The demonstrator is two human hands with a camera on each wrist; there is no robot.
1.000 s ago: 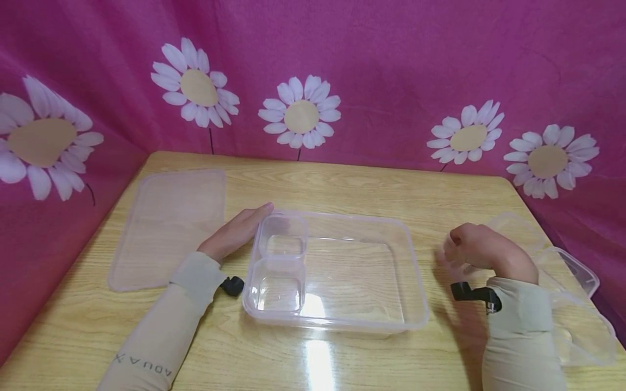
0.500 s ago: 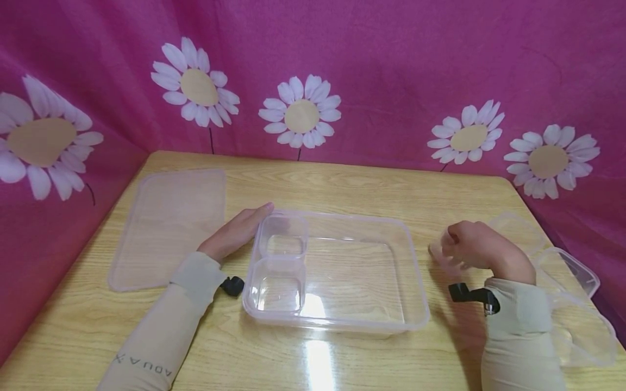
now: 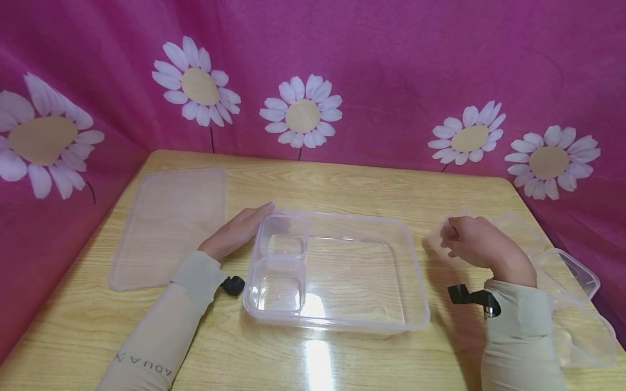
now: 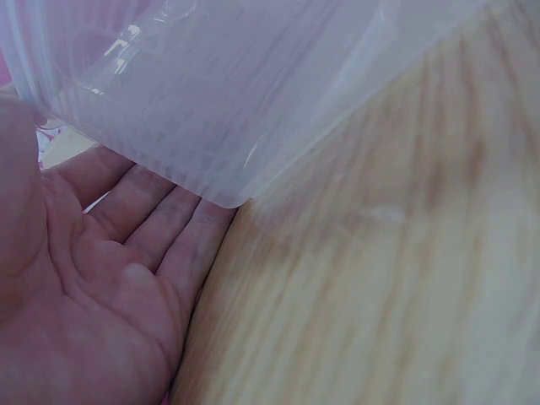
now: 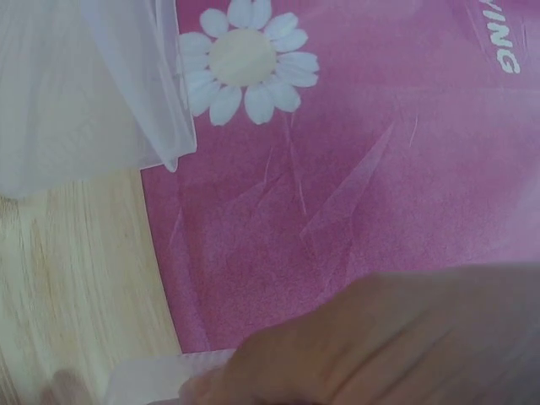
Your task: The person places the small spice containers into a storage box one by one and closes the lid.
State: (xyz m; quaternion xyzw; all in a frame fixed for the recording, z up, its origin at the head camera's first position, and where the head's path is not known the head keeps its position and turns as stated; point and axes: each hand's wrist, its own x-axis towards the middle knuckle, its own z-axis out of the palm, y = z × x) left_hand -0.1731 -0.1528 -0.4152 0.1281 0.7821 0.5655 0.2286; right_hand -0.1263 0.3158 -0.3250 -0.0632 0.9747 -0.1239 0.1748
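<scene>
A large clear rectangular plastic food container (image 3: 354, 326) stands in the middle of the table. Two small clear square containers (image 3: 281, 260) sit inside it along its left side. My left hand (image 3: 237, 233) touches the large container's left wall near the far corner. Its fingers (image 4: 181, 224) lie nearly straight against the translucent wall in the left wrist view. To the right of the container, my right hand (image 3: 474, 239) holds a small translucent plastic piece (image 5: 156, 375) with curled fingers. Most of that piece is hidden or blurred, so its exact kind is unclear.
A flat translucent lid (image 3: 171, 228) lies on the table at the left. Several clear plastic pieces (image 3: 582, 331) lie near the right edge, partly behind the right forearm. A pink flowered cloth (image 3: 371, 65) hangs around the wooden table (image 3: 371, 187).
My right hand has turned slightly and shifted a little left with the translucent piece, which now shows beyond the knuckles. The left hand and the large container have stayed in place.
</scene>
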